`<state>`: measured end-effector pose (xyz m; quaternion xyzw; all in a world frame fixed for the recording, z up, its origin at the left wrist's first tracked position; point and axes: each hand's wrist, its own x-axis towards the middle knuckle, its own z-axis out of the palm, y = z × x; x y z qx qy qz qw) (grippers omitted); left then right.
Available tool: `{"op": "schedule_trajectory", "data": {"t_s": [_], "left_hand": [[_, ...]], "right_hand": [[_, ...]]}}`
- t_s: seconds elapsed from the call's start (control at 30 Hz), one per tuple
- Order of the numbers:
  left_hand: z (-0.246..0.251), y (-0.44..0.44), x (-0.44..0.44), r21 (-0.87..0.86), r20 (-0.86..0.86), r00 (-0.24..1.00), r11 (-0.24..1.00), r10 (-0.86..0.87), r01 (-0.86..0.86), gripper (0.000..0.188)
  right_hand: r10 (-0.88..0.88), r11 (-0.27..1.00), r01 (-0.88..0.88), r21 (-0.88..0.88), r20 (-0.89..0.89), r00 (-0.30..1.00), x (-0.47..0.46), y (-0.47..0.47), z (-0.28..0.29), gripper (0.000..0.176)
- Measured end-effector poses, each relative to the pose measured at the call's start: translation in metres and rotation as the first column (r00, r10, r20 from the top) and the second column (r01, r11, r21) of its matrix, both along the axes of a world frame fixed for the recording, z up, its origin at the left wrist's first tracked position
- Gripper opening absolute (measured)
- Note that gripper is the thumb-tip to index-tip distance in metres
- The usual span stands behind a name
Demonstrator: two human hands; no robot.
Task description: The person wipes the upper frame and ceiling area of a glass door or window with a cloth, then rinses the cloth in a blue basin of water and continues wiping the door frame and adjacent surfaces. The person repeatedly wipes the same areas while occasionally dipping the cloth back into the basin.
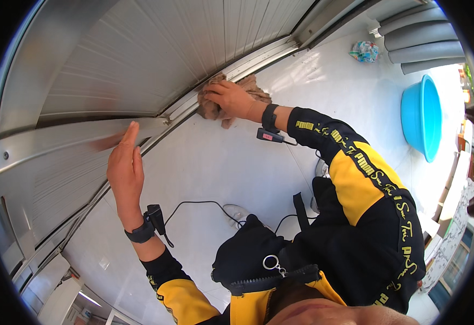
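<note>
My right hand (pixel 232 97) presses a brown cloth (pixel 210 109) down on the metal sill track (pixel 241 70) at the foot of a sliding door. Part of the cloth spreads past the hand onto the floor side. To the left, my left hand (pixel 126 162) is upright with its fingertips at the edge of the metal door frame (pixel 70 136); it holds nothing, and whether the fingertips touch the frame is unclear. Ribbed door panels (pixel 139 57) rise behind both hands. Each wrist wears a black band with a small cabled device.
A blue plastic basin (pixel 422 118) stands on the pale tiled floor (pixel 204 162) at the right. A crumpled colourful plastic bag (pixel 364 51) lies near grey curtain-like folds (pixel 422 38) at the upper right. Cables hang near the feet.
</note>
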<state>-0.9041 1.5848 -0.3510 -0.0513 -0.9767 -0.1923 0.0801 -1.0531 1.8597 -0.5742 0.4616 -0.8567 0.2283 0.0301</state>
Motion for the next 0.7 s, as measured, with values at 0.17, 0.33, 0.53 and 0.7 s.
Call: {"op": "schedule_trajectory", "data": {"t_s": [0.17, 0.33, 0.53, 0.7], "left_hand": [[-0.002, 0.008, 0.001, -0.004, -0.017, 0.997, 0.997, 0.072, -0.072, 0.049], [0.002, 0.008, 0.003, -0.065, 0.017, 0.996, 0.994, 0.086, -0.085, 0.049], [0.004, 0.009, 0.004, -0.048, -0.007, 0.999, 0.997, 0.054, -0.054, 0.049], [0.002, 0.006, 0.006, 0.004, 0.003, 0.998, 0.998, 0.056, -0.056, 0.049]], "right_hand": [[0.121, 0.973, -0.105, 0.207, -0.069, 0.990, -0.035, 0.021, -0.009, 0.064], [-0.050, 0.972, 0.055, 0.229, -0.031, 0.998, -0.083, 0.120, -0.009, 0.072], [-0.430, 0.850, 0.441, 0.289, -0.102, 0.897, -0.116, 0.208, -0.016, 0.064], [-0.750, 0.662, 0.726, 0.187, 0.170, 0.639, -0.102, 0.229, -0.022, 0.052]]}}
